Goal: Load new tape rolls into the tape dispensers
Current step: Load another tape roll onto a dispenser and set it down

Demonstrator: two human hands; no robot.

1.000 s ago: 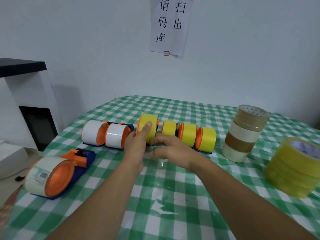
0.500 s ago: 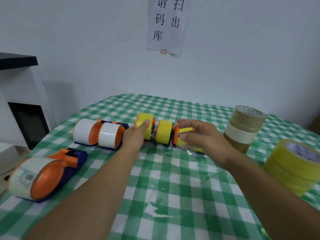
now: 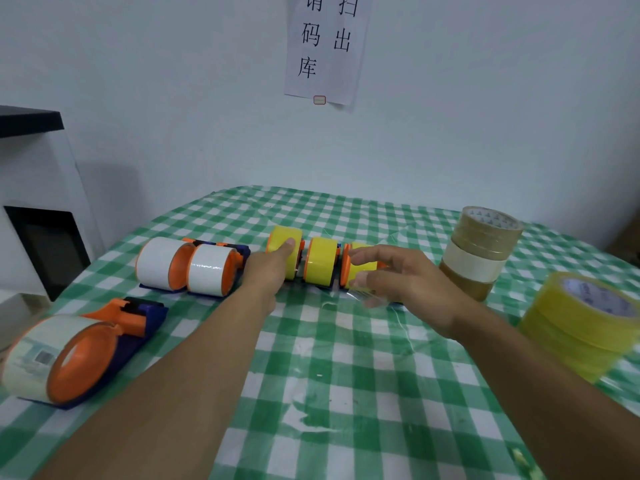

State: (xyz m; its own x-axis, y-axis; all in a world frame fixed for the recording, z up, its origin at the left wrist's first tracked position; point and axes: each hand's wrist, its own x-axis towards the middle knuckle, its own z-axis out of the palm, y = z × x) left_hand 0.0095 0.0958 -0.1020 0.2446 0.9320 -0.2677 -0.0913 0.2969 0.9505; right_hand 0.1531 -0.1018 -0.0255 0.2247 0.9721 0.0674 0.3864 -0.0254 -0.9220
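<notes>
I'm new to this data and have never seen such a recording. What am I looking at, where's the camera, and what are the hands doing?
No machine here: a person works with bare hands. The pictures come from one camera on their head, looking forward and down, so both arms reaching in are the wearer's own. On the checked cloth stand three yellow rolls in a row, two white rolls left of them, and a big dispenser nearer, left. Spare rolls are stacked at right: a brown stack and a yellow stack. The left hand rests against the leftmost yellow roll, one finger laid on it; whether it grips is unclear. The right hand, fingers spread, is at the rightmost one and holds nothing I can make out.
</notes>
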